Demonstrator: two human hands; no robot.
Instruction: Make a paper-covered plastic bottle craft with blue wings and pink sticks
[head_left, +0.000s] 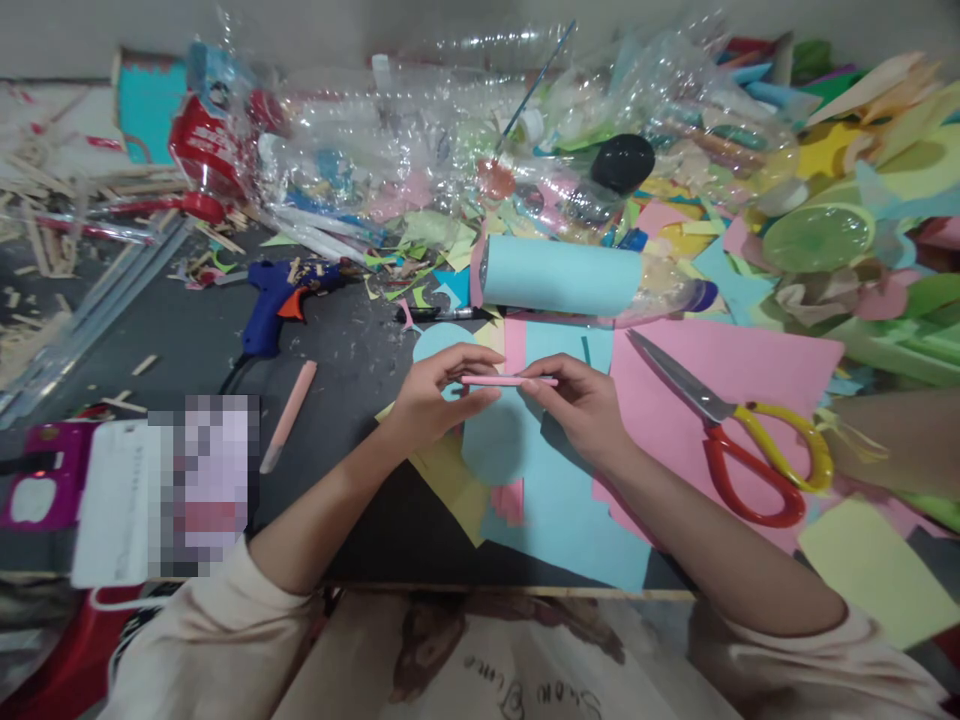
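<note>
A thin pink strip (491, 381) is held level between both hands above the blue paper. My left hand (450, 390) pinches its left end between thumb and fingers. At the other end, my right hand (574, 400) grips it the same way. Below the hands lie a light blue sheet (585, 520), a blue paper circle (493, 450) and small pink pieces (508, 502). Scissors with red and yellow handles (716, 410) rest on pink paper (787, 360) to the right. A bottle wrapped in blue paper (562, 275) lies beyond the hands.
On the left are a blue glue gun (274, 300), a pink-wrapped stick (291, 412) and a white power strip (112, 500). Clear plastic bottles (360, 130) and paper scraps crowd the back. Wooden sticks (45, 220) lie at far left, a yellow sheet (881, 570) at right.
</note>
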